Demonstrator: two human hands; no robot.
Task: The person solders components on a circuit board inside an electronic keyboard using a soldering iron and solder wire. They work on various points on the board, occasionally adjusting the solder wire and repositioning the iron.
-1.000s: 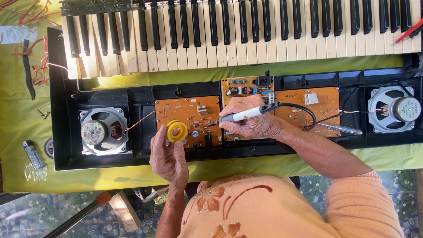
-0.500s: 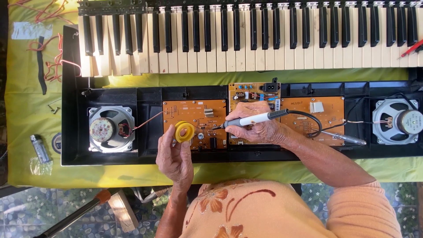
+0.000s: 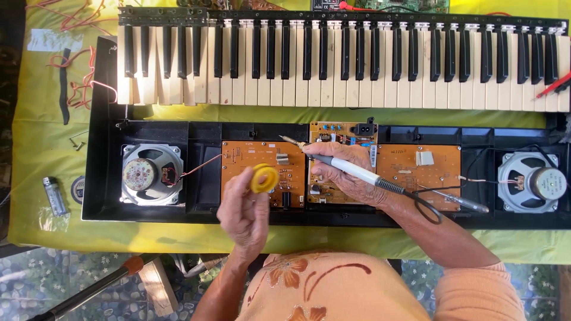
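My left hand [image 3: 245, 214] holds a small yellow spool of solder [image 3: 264, 178] over the left orange circuit board [image 3: 238, 160]. My right hand [image 3: 348, 178] grips a white-handled soldering iron [image 3: 342, 166]; its metal tip points left and hovers near the gap between the left board and the middle circuit board [image 3: 333, 134]. The iron's black cord [image 3: 425, 208] loops off to the right. All boards sit inside an opened black keyboard casing [image 3: 101, 178], with the strip of piano keys [image 3: 333, 65] lying above it.
A round speaker [image 3: 150, 174] sits in the casing at left, another speaker [image 3: 532, 181] at right, and a third orange board [image 3: 419, 169] right of centre. Red wires [image 3: 77, 89], a small cylinder [image 3: 55, 196] and a green cloth [image 3: 35, 148] lie at left. A broom handle [image 3: 95, 288] crosses below.
The view has shifted, so the casing sits further right in frame. My right hand has lifted the iron slightly, its tip now angled up-left. The left hand keeps the spool in place.
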